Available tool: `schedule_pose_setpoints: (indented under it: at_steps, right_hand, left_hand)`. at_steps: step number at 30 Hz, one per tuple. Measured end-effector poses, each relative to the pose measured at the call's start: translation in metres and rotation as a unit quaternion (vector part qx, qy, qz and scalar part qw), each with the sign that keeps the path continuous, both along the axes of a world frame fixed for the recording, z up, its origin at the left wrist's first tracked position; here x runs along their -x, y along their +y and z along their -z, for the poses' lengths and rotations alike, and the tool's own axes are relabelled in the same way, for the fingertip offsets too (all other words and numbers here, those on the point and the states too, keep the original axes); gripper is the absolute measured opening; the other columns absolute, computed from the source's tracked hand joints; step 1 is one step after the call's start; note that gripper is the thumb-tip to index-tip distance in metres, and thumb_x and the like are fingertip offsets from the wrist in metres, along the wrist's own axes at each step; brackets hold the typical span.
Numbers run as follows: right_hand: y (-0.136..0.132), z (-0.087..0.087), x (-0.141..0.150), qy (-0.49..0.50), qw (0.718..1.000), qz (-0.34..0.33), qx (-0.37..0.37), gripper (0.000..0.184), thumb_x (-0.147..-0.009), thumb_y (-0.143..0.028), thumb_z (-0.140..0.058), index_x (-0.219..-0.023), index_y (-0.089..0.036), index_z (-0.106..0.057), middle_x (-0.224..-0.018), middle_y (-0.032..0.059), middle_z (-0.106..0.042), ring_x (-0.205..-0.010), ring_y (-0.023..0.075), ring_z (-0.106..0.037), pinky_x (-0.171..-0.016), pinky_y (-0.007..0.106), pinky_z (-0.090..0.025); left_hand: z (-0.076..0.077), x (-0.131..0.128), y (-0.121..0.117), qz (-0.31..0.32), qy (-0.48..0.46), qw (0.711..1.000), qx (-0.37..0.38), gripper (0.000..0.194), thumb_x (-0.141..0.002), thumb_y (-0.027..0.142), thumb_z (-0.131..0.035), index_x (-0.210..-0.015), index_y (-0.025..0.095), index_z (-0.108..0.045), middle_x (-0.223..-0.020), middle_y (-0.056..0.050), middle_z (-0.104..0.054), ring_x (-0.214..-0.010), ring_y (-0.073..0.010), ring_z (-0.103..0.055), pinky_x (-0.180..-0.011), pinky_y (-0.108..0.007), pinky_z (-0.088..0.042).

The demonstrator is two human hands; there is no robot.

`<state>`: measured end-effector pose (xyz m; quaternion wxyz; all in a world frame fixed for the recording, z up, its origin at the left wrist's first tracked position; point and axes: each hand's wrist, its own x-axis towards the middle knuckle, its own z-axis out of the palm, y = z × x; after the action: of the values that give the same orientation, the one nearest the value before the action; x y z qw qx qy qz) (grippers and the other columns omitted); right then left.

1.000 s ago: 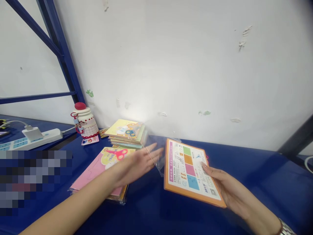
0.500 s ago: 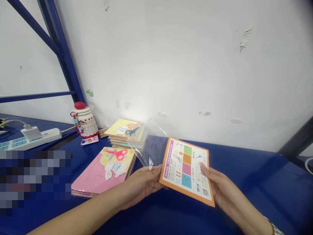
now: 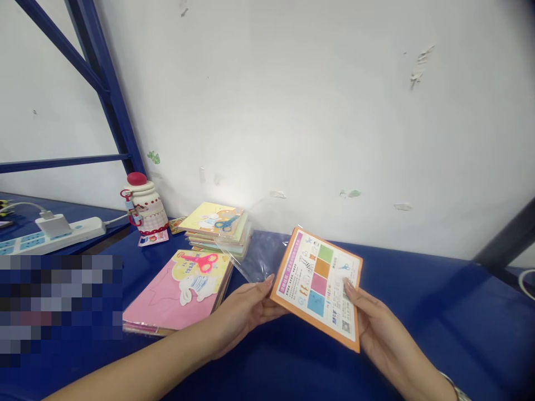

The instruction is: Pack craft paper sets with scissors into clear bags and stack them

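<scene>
Both hands hold a rectangular orange-bordered booklet (image 3: 316, 288) above the blue table, its printed side up with coloured squares and small pictures. My left hand (image 3: 244, 314) grips its left edge, and a clear plastic bag (image 3: 257, 257) runs from behind that edge. My right hand (image 3: 373, 318) holds the lower right edge, thumb on the page. Left of my left hand lies a pink scissors-themed craft book (image 3: 178, 292). A smaller stack of yellow-topped craft books (image 3: 215, 228) stands against the wall.
A white and red patterned bottle (image 3: 146, 205) and a small card (image 3: 153, 237) stand near the wall. A white power strip (image 3: 54, 233) with a plugged-in adapter lies at left. A blue metal frame (image 3: 104, 94) rises at left. A pixelated patch covers the lower left.
My left hand has come from open beside the bag to gripping the booklet's left edge. The booklet has lifted and tilted clockwise, and the bag now lies behind it.
</scene>
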<state>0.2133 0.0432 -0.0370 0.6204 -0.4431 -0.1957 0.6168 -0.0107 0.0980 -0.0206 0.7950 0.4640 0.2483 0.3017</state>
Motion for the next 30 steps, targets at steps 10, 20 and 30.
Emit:
schedule_pose_setpoints:
  at_steps: [10, 20, 30]
  right_hand:
    - [-0.003, -0.006, 0.001, -0.02, 0.999, 0.03, -0.009, 0.032, -0.075, -0.029, -0.074, -0.103, -0.015, -0.066, -0.097, 0.0095, -0.074, -0.082, 0.0244, -0.071, -0.069, 0.031, -0.06]
    - [-0.006, -0.003, 0.008, 0.012, 1.0, 0.008, -0.015, 0.037, -0.077, -0.031, -0.072, -0.109, -0.015, -0.064, -0.099, 0.0102, -0.073, -0.092, 0.0267, -0.068, -0.081, 0.036, -0.057]
    - [-0.01, -0.001, 0.022, 0.039, 0.997, -0.014, -0.067, 0.029, -0.082, -0.033, -0.066, -0.106, -0.016, -0.064, -0.103, 0.0099, -0.072, -0.094, 0.0253, -0.067, -0.085, 0.038, -0.053]
  left_hand:
    - [0.005, 0.002, 0.0, -0.023, 0.056, 0.998, -0.023, 0.052, -0.086, 0.052, -0.05, -0.113, 0.01, -0.063, -0.113, -0.016, -0.067, -0.109, -0.0299, -0.06, -0.102, -0.045, -0.037]
    - [0.002, -0.004, -0.007, -0.095, -0.034, 0.995, -0.004, 0.04, -0.082, 0.037, -0.063, -0.117, 0.018, -0.061, -0.119, -0.008, -0.065, -0.114, -0.0245, -0.056, -0.103, -0.037, -0.037]
    - [-0.006, -0.006, -0.017, -0.065, -0.028, 0.997, -0.016, 0.041, -0.079, 0.024, -0.069, -0.119, 0.019, -0.06, -0.112, -0.008, -0.068, -0.107, -0.024, -0.061, -0.096, -0.035, -0.046]
